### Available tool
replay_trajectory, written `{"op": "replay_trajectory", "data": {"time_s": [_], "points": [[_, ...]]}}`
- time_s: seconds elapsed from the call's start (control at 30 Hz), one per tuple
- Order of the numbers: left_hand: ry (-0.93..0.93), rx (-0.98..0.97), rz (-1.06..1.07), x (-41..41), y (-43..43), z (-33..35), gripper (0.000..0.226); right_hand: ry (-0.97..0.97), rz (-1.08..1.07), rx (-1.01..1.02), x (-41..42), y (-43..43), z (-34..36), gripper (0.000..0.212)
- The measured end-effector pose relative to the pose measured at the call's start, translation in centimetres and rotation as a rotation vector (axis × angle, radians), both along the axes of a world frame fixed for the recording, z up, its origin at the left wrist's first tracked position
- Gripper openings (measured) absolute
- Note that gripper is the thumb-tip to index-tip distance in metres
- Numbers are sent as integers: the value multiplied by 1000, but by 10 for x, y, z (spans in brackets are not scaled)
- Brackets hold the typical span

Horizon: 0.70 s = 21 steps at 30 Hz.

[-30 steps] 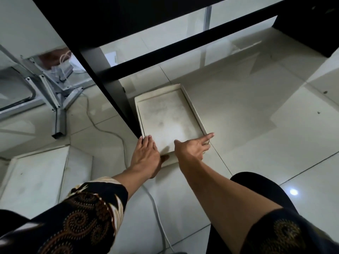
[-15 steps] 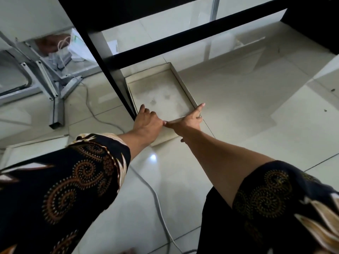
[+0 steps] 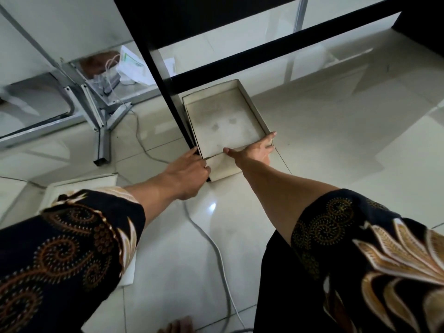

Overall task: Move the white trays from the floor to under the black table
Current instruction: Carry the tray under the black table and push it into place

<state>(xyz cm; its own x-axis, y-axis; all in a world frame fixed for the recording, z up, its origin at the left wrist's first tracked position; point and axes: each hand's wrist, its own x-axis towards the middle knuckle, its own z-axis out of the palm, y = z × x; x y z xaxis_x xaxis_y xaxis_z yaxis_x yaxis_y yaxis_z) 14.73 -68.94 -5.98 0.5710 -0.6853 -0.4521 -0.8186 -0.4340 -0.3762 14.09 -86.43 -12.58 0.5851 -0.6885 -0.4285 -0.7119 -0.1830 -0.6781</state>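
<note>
Both hands press on the near edge of a white tray on the floor.

The white tray [image 3: 225,121] lies on the tiled floor [image 3: 336,145] just beside the black counter leg [image 3: 165,92], below its crossbar. The left hand [image 3: 187,169] curls at the near left corner; the right hand [image 3: 254,151] lies flat and spread on the near rim, gripping nothing. A second white tray [image 3: 79,186] lies at left, a white cable [image 3: 216,248] between.

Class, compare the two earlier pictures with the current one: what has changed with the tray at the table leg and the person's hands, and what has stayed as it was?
The white tray has slid further under the black table, pushed along beside its leg. The left hand has shifted from the tray's near edge to its left corner; the right hand still presses the near wall, open. The second tray at lower left and the cable lie unmoved.
</note>
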Motion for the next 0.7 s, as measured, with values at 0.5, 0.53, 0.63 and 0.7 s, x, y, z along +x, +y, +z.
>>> {"op": "replay_trajectory", "data": {"time_s": [0.5, 0.53, 0.63, 0.7], "points": [[160, -66, 466, -42, 31, -9, 79, -56, 45, 21, -4, 13, 2, 133], [160, -71, 487, -45, 32, -10, 79, -54, 49, 14, -5, 16, 3, 129], [154, -72, 554, -53, 42, -8, 80, -56, 57, 13, -5, 28, 6, 119], [155, -73, 574, -53, 44, -5, 79, -44, 16, 35, -6, 31, 7, 114]]}}
